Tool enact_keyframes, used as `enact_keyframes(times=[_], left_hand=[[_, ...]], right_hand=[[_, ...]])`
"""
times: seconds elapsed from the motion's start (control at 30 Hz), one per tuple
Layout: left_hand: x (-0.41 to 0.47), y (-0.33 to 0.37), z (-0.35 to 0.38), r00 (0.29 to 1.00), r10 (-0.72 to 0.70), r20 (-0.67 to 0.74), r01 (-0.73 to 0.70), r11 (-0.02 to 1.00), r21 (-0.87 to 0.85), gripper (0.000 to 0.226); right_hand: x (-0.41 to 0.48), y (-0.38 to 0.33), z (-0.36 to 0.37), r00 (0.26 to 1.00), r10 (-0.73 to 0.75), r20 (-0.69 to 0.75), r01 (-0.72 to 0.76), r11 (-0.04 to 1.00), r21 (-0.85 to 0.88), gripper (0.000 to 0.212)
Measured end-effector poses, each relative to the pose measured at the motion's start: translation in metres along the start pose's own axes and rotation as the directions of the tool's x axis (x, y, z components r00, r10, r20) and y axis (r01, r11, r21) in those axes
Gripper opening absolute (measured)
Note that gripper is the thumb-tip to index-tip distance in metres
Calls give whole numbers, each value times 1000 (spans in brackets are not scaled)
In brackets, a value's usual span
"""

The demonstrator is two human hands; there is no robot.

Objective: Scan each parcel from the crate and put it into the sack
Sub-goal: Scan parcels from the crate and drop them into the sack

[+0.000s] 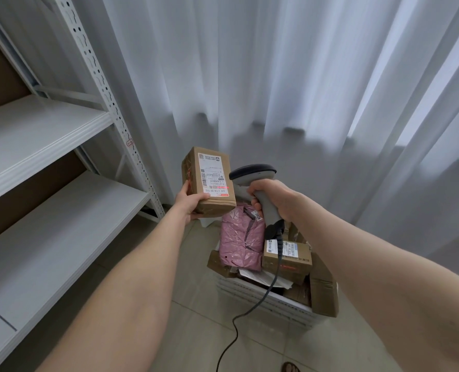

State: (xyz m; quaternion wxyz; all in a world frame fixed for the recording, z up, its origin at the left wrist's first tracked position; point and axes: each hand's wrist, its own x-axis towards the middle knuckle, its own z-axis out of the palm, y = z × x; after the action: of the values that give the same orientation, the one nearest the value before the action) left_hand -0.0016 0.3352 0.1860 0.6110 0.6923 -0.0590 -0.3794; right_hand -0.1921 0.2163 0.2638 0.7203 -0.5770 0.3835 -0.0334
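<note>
Filling crate (260, 295): pink bag (240, 242), box (296, 261); left hand (189, 204) grips parcel (209, 181), right hand (274, 197) scanner (252, 171).

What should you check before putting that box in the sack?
1. Left hand holds the cardboard box securely: ok.
2. Shipping label faces the barcode scanner: ok.
3. Red scan line lands on the label: ok.
4. Scan registered: cannot tell.
5. Sack within reach: cannot tell, it is out of view.
6. Scanner cable clear of the crate: not ok, it drapes over the parcels and rim.
</note>
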Motion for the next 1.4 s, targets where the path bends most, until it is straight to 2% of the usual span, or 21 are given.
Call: enact_keyframes(times=[0.2,0.4,0.5,0.6,0.8,0.93,1.0,1.1,1.4], left_hand=[[-2,1,-9,1000,-1,7,1,1000,-12,79],[-5,3,-12,997,-43,63,47,996,-75,61],[-6,2,-14,997,-49,63,53,996,-75,61],[-11,2,-17,998,-49,37,51,996,-73,65],[-33,-11,-39,997,-66,-44,65,998,-23,67],[-64,-24,-67,988,-97,-124,95,995,-15,71],[-82,-33,-84,980,-109,-166,105,994,-34,71],[-117,-52,-111,963,-132,-235,124,991,-51,71],[-242,-118,-189,867,-178,-465,131,982,-132,70]], right_hand=[[1,2,11,999,1,47,-3,999,39,5],[2,4,20,1000,-2,-1,2,997,71,8],[1,4,23,1000,8,-5,-7,997,74,9],[0,5,27,1000,18,-7,-17,997,80,6],[7,19,55,989,48,-143,-23,986,167,9],[10,36,79,981,47,-188,-23,992,127,7],[9,45,95,987,44,-152,-27,993,111,16],[-1,65,122,995,67,-77,-66,998,19,46],[-68,127,230,977,128,168,-105,985,-140,56]])
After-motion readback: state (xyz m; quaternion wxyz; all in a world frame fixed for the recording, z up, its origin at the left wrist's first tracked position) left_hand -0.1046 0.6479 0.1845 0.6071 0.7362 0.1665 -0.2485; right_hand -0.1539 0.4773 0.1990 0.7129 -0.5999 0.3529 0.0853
